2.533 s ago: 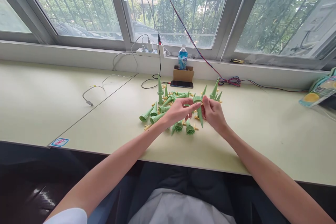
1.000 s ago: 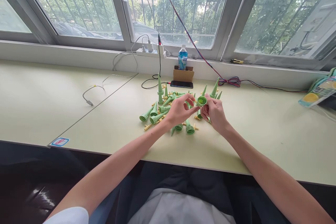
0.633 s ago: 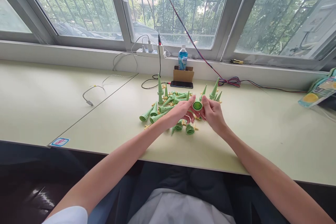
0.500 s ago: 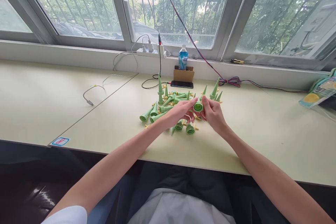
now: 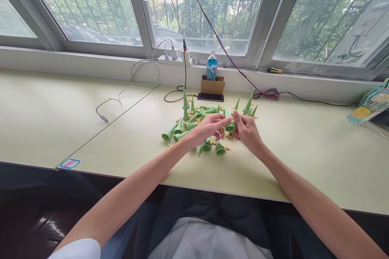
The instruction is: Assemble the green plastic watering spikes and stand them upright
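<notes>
A green plastic watering spike is held above the pile, its round open end tilted down toward me. My right hand is closed around its right side, with the thumb on top. My left hand reaches in from the left, thumb and index finger pressed against the same spike, the other fingers curled below. Several more green watering spikes with small yellow valves lie heaped under and behind my hands. One upright spike stands at the back left, and another at the back right. My fingers hide part of the held spike.
Behind the pile, a phone lies before a cardboard box and a blue-labelled bottle. A power strip sits on the sill. Bundled cable lies at the right, a white cable at the left.
The held spike has tipped, so its open end points lower and less of its inside shows. My left fingers have shifted slightly right and down along it.
</notes>
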The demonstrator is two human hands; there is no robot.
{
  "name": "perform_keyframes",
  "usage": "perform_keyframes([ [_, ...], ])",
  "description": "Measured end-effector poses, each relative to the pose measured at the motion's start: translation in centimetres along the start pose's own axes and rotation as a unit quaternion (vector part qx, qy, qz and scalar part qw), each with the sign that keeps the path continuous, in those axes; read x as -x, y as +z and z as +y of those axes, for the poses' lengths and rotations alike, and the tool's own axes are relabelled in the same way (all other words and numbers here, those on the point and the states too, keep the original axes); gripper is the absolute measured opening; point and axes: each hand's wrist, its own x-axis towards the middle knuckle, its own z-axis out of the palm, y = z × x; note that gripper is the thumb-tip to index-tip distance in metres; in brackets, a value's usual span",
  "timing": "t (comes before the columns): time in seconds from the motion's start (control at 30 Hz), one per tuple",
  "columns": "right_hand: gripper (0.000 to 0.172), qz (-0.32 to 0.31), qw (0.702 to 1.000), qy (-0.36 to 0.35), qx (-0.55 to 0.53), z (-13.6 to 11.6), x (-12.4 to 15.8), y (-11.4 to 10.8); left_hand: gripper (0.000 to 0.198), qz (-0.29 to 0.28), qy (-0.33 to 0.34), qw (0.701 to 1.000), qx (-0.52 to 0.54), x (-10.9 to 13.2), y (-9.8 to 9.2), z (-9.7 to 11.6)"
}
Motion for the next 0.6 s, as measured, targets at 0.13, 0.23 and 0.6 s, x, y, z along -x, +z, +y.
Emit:
perform_keyframes([
  [0.13, 0.057, 0.0, 1.0, 0.011, 0.0, 0.22, -0.06, -0.09, 0.041, 0.011, 0.021, 0.999, -0.039, 0.1, 0.1, -0.06],
  [0.23, 0.058, 0.004, 1.0, 0.019, -0.003, 0.48, -0.05, -0.16, 0.039, 0.017, 0.049, 0.995, -0.082, 0.28, 0.24, 0.01],
  [0.6, 0.06, 0.026, 0.999, 0.012, 0.035, 0.71, -0.17, -0.26, 0.034, 0.067, 0.158, 0.96, -0.223, 0.25, 0.38, -0.41],
])
